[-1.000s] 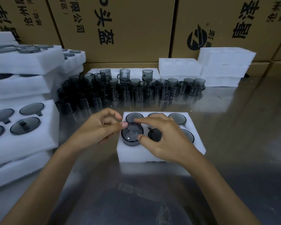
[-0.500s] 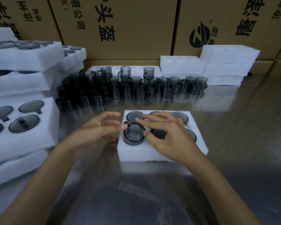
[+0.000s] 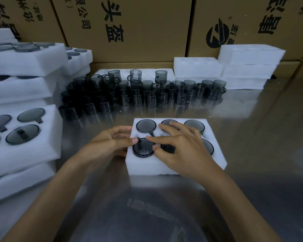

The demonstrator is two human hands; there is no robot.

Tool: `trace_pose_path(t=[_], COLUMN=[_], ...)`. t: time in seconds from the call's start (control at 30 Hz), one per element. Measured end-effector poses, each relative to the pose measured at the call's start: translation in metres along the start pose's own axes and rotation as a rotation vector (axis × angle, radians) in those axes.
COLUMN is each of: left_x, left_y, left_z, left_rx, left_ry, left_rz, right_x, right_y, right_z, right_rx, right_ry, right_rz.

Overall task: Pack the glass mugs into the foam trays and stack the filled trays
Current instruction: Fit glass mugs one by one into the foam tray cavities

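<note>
The smoked-glass mug (image 3: 143,147) was seated bottom-up in the near-left pocket of the foam tray (image 3: 175,167), which lay on the steel table (image 3: 252,137) in front of the person. It was pinched at its rim between the thumb and forefinger of the right hand (image 3: 180,151), while the left hand (image 3: 110,143) was laid against the tray's left edge with fingers loosely extended, one fingertip touching the mug's rim and nothing enclosed. The mug's edge appeared to stand slightly proud of the foam, so it was judged not fully home. If its handle was not lined up with the pocket's side slot, pressing could have jammed the glass, torn the foam or chipped the rim. A mug left proud could have made the next tray rock when stacked, loading the glass. The tray could also have slid on the smooth table if pushed without the left hand bracing it. The crowd of loose mugs (image 3: 147,93) stood just behind the tray, where a careless reach could have knocked them together, and the filled stacks (image 3: 24,137) at the left were near enough to be nudged.
</note>
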State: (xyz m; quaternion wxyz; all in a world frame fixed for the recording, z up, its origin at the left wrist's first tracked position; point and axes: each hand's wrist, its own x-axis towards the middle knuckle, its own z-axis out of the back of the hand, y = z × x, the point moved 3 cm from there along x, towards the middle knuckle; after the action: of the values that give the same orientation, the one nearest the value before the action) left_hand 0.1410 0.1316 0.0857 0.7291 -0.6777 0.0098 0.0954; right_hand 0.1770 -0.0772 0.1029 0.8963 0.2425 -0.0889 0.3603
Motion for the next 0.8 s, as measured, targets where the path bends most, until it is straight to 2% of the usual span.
trace_pose_path(t=[0.23,0.3,0.37,0.4,0.47,0.53,0.6,0.7,0.8], left_x=[0.001,0.0,0.0,0.0,0.001,0.001,0.002,0.004,0.011], left_y=[0.002,0.002,0.003,0.003,0.006,0.007,0.009,0.009,0.008], left_z=[-0.002,-0.003,-0.003,-0.004,-0.006,-0.009,-0.011,-0.013,-0.012], left_rx=[0.024,0.03,0.022,0.018,0.024,0.03,0.023,-0.03,-0.263], left_ry=[-0.014,-0.037,-0.068,-0.079,-0.094,-0.1,-0.047,-0.005,0.053], left_rz=[-0.023,-0.029,-0.033,-0.038,-0.052,-0.063,-0.081,-0.149,-0.202], right_x=[-0.001,0.001,0.002,0.001,-0.005,-0.015,-0.021,-0.024,-0.022], right_y=[-0.002,-0.005,-0.017,-0.027,-0.053,-0.078,-0.094,-0.096,-0.089], right_z=[0.002,0.012,0.029,0.037,0.051,0.052,0.043,0.042,0.037], right_rx=[0.049,0.263,0.442,0.41,0.135,-0.074,0.106,0.514,0.875], right_ry=[0.021,-0.004,-0.106,-0.176,-0.225,-0.043,0.099,0.014,-0.048], right_rz=[0.01,-0.029,-0.137,-0.223,-0.454,-0.667,-0.765,-0.747,-0.686])
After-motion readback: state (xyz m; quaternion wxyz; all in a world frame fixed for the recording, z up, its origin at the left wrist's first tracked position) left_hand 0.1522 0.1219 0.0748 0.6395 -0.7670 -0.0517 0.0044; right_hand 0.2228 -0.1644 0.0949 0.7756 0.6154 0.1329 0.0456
